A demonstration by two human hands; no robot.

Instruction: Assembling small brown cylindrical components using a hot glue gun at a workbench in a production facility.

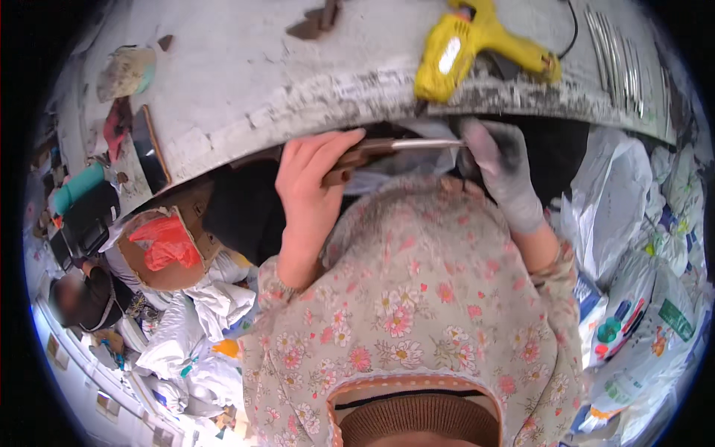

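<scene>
My left hand [309,171], bare, is closed on brown pieces [365,154] just off the table's front edge; one has a round, rolled-looking end. Out of their right side runs a thin silvery metal rod [428,144], whose exact kind I cannot make out. Its right end meets the fingers of my right hand [503,167], which wears a grey, dark-smudged glove and is closed there, somewhat blurred. Whether the rod sits inside the brown pieces or lies along them is unclear. Above the right hand, a yellow glue gun [449,59] rests on the table.
The pale, stained table [246,67] curves across the top. Several metal rods [617,63] lie at its right, brown scraps [316,22] at the back, a phone-like dark slab [151,149] at left. A cardboard box [171,277] holds red plastic. Bags [633,313] crowd the right; another person [97,294] is far left.
</scene>
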